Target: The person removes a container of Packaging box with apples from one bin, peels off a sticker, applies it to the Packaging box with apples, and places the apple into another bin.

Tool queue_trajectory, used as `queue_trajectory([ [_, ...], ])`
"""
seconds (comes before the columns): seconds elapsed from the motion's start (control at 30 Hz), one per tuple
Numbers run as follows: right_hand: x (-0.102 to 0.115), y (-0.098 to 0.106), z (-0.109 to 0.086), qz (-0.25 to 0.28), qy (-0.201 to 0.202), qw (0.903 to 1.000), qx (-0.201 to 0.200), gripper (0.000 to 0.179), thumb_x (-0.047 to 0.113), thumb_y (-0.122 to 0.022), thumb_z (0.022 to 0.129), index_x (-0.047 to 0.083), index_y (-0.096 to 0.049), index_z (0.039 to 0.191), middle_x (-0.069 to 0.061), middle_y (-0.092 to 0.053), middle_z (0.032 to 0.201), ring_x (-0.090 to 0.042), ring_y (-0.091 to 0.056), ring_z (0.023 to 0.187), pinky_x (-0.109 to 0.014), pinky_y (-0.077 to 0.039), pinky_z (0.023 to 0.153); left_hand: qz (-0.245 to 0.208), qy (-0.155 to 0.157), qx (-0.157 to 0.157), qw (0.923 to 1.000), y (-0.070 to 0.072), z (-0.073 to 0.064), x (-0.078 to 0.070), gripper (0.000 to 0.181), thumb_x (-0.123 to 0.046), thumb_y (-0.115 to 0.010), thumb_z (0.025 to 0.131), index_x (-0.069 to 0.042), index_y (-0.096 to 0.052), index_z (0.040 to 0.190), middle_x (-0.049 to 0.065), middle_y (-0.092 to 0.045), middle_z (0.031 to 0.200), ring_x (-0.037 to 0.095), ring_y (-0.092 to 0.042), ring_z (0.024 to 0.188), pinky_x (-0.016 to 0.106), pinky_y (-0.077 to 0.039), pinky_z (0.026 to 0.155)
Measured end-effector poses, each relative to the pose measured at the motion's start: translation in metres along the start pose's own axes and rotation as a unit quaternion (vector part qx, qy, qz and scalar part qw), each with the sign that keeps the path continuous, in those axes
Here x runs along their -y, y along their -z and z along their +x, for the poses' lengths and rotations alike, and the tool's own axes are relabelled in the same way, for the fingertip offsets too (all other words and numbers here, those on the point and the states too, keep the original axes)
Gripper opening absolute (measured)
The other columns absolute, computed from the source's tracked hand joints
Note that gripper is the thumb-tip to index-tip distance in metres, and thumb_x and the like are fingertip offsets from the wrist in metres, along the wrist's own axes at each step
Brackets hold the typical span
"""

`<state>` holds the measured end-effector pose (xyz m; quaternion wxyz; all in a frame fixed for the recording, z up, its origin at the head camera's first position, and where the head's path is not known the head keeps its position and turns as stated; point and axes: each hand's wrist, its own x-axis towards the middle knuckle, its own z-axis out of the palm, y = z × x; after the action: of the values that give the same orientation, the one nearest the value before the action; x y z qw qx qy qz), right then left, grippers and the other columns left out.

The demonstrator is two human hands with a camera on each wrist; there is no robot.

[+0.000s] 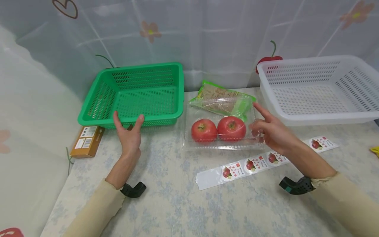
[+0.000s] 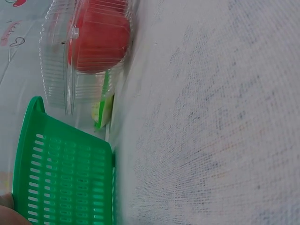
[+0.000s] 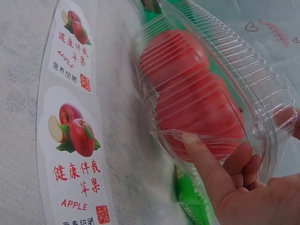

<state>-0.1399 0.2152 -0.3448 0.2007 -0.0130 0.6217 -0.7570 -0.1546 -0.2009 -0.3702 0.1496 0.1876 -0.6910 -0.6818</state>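
On the table (image 1: 165, 207), the right hand (image 1: 275, 133) has its grip grasping a clear, ridged plastic box (image 1: 219, 145) of round red fruits (image 1: 232, 129); the left hand's (image 1: 129, 140), released, spreads by a green slotted plastic basket (image 1: 161, 117).

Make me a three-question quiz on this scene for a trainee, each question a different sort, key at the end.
1. How many red fruits are in the clear container?
2. True or false: the left hand is at the white basket.
3. Fill in the blank: the English word printed on the stickers is ____.

Key:
1. Two.
2. False; it is at the green basket.
3. APPLE.
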Motion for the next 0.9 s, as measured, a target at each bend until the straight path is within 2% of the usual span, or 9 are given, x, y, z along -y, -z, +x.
queue_trajectory([
  [0.27,-0.004,-0.013,-0.003,0.003,-0.012,0.9999,-0.003,0.085,0.004,-0.053,0.098,0.031,-0.001,0.16,0.003,-0.054,0.076,-0.012,-0.054,0.074,-0.031,-0.044,0.073,0.003,-0.004,-0.002,1.0,0.0,0.0,0.001,0.094,-0.037,-0.073,0.089,-0.043,-0.007,0.156,-0.007,0.003,0.163,0.031,-0.023,0.144,0.042,-0.034,0.111],
  [0.37,-0.004,-0.017,-0.005,0.001,-0.025,0.9996,-0.01,0.085,0.008,-0.055,0.099,0.032,-0.001,0.16,0.001,-0.054,0.081,-0.013,-0.053,0.077,-0.034,-0.044,0.084,0.001,-0.006,-0.003,1.0,0.0,0.0,0.002,0.094,-0.037,-0.073,0.089,-0.042,-0.008,0.156,-0.007,0.002,0.163,0.032,-0.023,0.144,0.041,-0.034,0.11],
  [0.47,-0.005,-0.02,-0.005,0.004,-0.039,0.9991,-0.016,0.084,0.013,-0.056,0.099,0.033,0.0,0.159,-0.001,-0.051,0.097,-0.014,-0.051,0.084,-0.042,-0.04,0.098,-0.001,-0.008,-0.004,1.0,0.0,0.0,0.002,0.093,-0.037,-0.072,0.089,-0.042,-0.008,0.156,-0.007,0.002,0.163,0.032,-0.022,0.144,0.042,-0.033,0.111],
  [0.6,-0.008,-0.02,-0.001,-0.005,-0.041,0.9988,-0.027,0.084,0.015,-0.057,0.1,0.03,0.001,0.16,0.0,-0.051,0.094,-0.015,-0.049,0.086,-0.052,-0.029,0.107,-0.003,-0.011,-0.004,0.9999,0.0,0.0,0.002,0.093,-0.037,-0.072,0.09,-0.042,-0.008,0.157,-0.007,0.003,0.163,0.032,-0.022,0.144,0.042,-0.033,0.111],
  [0.7,-0.011,-0.018,0.003,-0.023,-0.037,0.9983,-0.039,0.083,0.016,-0.057,0.1,0.028,0.0,0.16,0.002,-0.052,0.08,-0.015,-0.049,0.084,-0.052,-0.027,0.102,-0.004,-0.012,-0.001,0.9999,0.0,0.0,0.002,0.093,-0.036,-0.072,0.09,-0.042,-0.008,0.157,-0.007,0.003,0.163,0.032,-0.022,0.144,0.043,-0.033,0.111],
  [0.9,-0.014,-0.013,0.012,-0.058,-0.037,0.9961,-0.056,0.082,0.016,-0.056,0.1,0.027,-0.002,0.16,0.004,-0.05,0.08,-0.015,-0.046,0.084,-0.041,-0.034,0.088,-0.007,-0.014,0.0,0.9999,-0.001,-0.001,0.001,0.092,-0.036,-0.072,0.09,-0.042,-0.009,0.156,-0.007,0.003,0.163,0.033,-0.022,0.144,0.043,-0.033,0.11],
])
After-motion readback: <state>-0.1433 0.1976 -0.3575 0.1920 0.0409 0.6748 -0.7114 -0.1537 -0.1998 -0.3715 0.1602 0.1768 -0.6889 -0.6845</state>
